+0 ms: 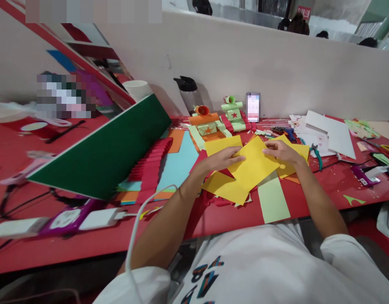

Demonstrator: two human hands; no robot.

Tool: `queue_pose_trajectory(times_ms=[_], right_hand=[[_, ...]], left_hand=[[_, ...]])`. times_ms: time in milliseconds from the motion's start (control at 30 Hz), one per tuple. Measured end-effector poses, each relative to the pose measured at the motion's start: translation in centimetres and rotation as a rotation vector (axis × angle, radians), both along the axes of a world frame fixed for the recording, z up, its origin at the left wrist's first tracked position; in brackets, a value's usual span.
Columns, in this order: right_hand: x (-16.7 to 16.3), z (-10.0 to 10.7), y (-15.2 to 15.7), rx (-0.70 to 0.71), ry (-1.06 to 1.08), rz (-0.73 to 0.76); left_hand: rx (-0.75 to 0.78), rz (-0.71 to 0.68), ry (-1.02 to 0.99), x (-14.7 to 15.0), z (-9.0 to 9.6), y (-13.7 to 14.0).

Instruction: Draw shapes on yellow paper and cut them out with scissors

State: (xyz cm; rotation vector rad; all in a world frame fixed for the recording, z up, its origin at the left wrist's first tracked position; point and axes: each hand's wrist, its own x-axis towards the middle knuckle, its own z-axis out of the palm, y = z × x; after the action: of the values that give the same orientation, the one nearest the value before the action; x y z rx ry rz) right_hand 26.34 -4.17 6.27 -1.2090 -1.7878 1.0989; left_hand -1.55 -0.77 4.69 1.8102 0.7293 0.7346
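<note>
Red table [324,194] underlies yellow sheet [253,162] between both hands [224,159] [284,153].

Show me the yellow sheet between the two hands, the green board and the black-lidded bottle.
yellow sheet [254,164]: head view, middle of its face
green board [108,150]: head view, middle of its green face
bottle [190,99]: head view, body below the lid

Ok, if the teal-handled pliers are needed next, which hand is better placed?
Probably the right hand: it touches the right side of the topmost yellow paper sheet, nearer the teal-handled pliers; the left hand is opposite.
</note>
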Motion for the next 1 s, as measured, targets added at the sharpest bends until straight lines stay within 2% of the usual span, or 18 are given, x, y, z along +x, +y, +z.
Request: queue_pose_trajectory(times_ms=[167, 333, 467, 533, 600, 667, 833, 1000], right_hand=[[-0.7, -0.5, -0.2, 0.059, -0.006, -0.027], [-0.4, -1.0, 0.5, 0.115, 0.112, -0.168], [-0.4, -1.5, 1.1, 0.121, 0.288, -0.301], [-0.5, -1.7, 1.2, 0.134, 0.330, -0.334], [-0.7, -1.9, 1.2, 0.170, 0.329, -0.345], [-0.8, -1.9, 1.1, 0.219, 0.304, -0.353], [-1.4, -1.6, 0.8, 0.287, 0.256, -0.341], [-0.9, -1.6, 1.5, 0.220, 0.228, -0.323]], left_hand=[[-0.060, -0.028, 0.013, 0.0, 0.1, -0.1], [-0.054, 0.187, -0.164, -0.1, -0.7, 0.4], [-0.194, 0.366, -0.409, 0.9, -1.6, 0.4], [-0.277, 0.370, -0.479, 1.5, -1.9, 0.2], [-0.321, 0.310, -0.464, 2.1, -2.1, -0.1], [-0.291, 0.277, -0.386, 2.6, -2.3, -0.5], [-0.140, 0.403, -0.242, 2.8, -2.6, -0.6], [-0.137, 0.451, -0.231, 1.4, -3.2, 0.9]])
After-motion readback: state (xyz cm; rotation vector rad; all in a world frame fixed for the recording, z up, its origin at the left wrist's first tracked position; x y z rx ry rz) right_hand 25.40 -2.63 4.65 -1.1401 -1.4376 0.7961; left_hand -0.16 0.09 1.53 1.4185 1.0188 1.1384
